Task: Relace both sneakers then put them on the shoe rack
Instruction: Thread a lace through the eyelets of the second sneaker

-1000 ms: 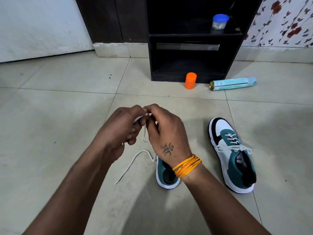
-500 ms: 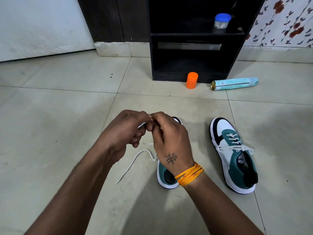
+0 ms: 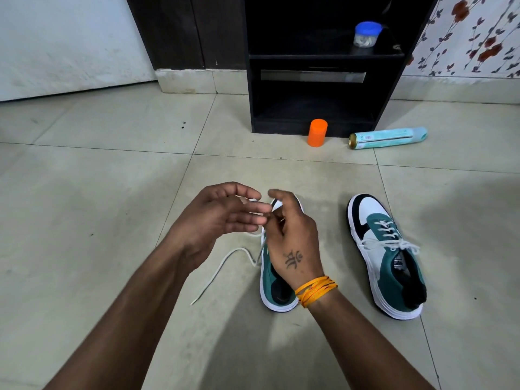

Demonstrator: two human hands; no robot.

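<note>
A white shoelace (image 3: pixel 222 270) trails loose across the floor tiles (image 3: pixel 84 192) on the left, its free end lying well away from the shoes. It runs up toward the near sneaker (image 3: pixel 271 288), which sits on the floor under the two hands, mostly hidden by them. The left hand (image 3: pixel 216 218) hovers over the toe end with its fingers (image 3: pixel 247 215) stretched out and relaxed, gripping nothing; a bit of lace shows just behind the fingertips. The right hand (image 3: pixel 292 235), with orange threads (image 3: pixel 315 289) round the wrist, has its fingers curled inward right by the lace above the sneaker, but I cannot tell whether they actually pinch it. To the right, apart from the first shoe, the second sneaker (image 3: pixel 385 254) lies on the floor with its lace threaded and tied.

Further back stands the dark shoe rack (image 3: pixel 323 80), both shelves holding no shoes. An orange cap (image 3: pixel 317 132) stands at its foot, and a pale blue spray can (image 3: pixel 388 137) lies on its side to the right. On the upper shelf sits a small clear jar (image 3: pixel 365 35) with a blue lid, something whitish inside.
</note>
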